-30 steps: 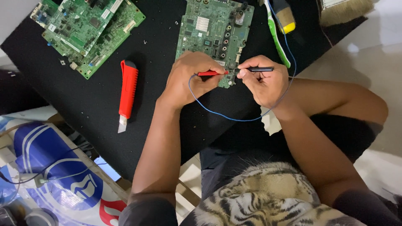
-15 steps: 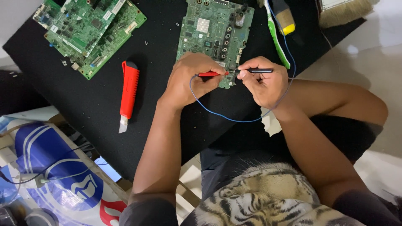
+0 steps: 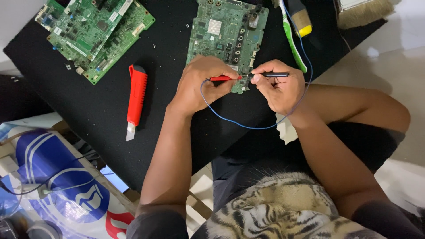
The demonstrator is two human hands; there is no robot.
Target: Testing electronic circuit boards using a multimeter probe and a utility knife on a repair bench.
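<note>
On the black desk (image 3: 66,102), we take the green circuit board (image 3: 223,33) lying flat as our landmark. At its near edge, our left hand (image 3: 201,84) pinches a red probe (image 3: 223,78) between thumb and fingers, the tip pointing toward the board's near right corner. Our right hand (image 3: 279,88) pinches a black probe (image 3: 270,75) in the same manner, held roughly level, its tip meeting the same corner from the opposite side. The two probe tips stand just beside each other; whether they touch the board we cannot tell. A blue wire (image 3: 248,126) loops from the left hand, sags below the board, and rises past the right wrist. Left of the board, well apart, a red utility knife (image 3: 136,95) lies with its blade extended toward us. Farther left lie two more green boards (image 3: 95,35), overlapping. Right of the landmark board lies a green-handled brush (image 3: 292,40).
</note>
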